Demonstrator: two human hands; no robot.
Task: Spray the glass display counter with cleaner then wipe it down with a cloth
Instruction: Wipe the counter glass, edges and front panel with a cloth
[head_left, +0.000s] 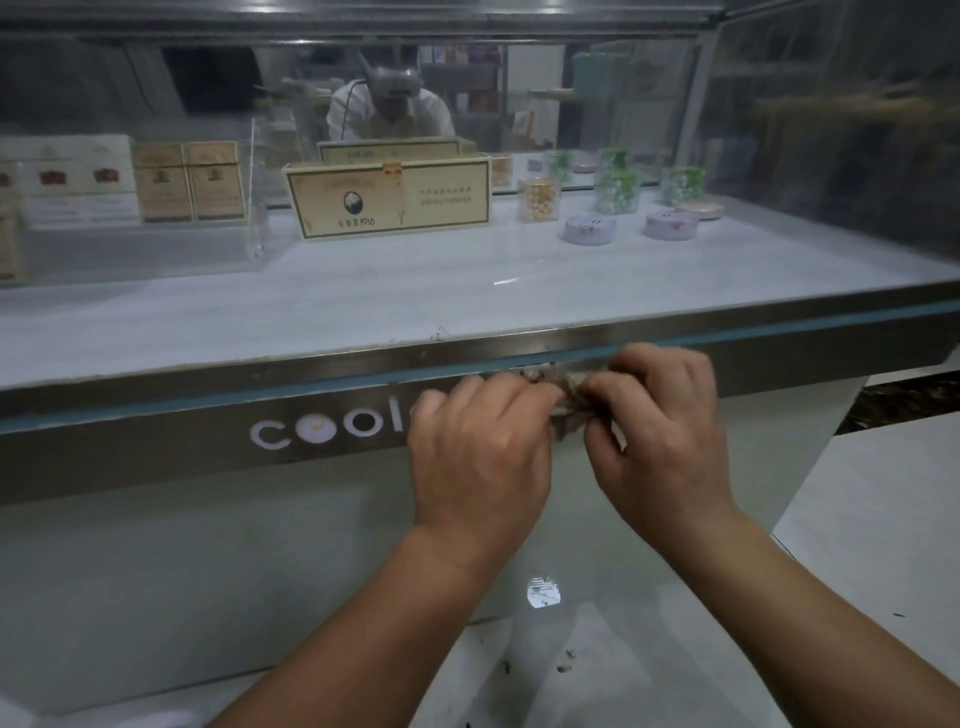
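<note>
While you stand at the front of the glass display counter (156, 371), your two hands meet just before its brown metal band, over the end of the white "cool" lettering (322, 427). Your left hand (480, 452) has its fingers curled in, pinching one end of a crumpled brownish cloth (569, 400). Your right hand (662, 434) is curled the same way and grips the other end between thumb and fingers. The cloth is bunched between both hands, level with the metal band and the thin blue strip along it; you cannot tell whether it touches the counter. Behind the glass, on the pale shelf, stand a long beige carton (389, 200), upright cigarette packs (187, 179) to its left, and clear candy boxes (540, 200) and flat round tins (589, 229) to its right.
</note>
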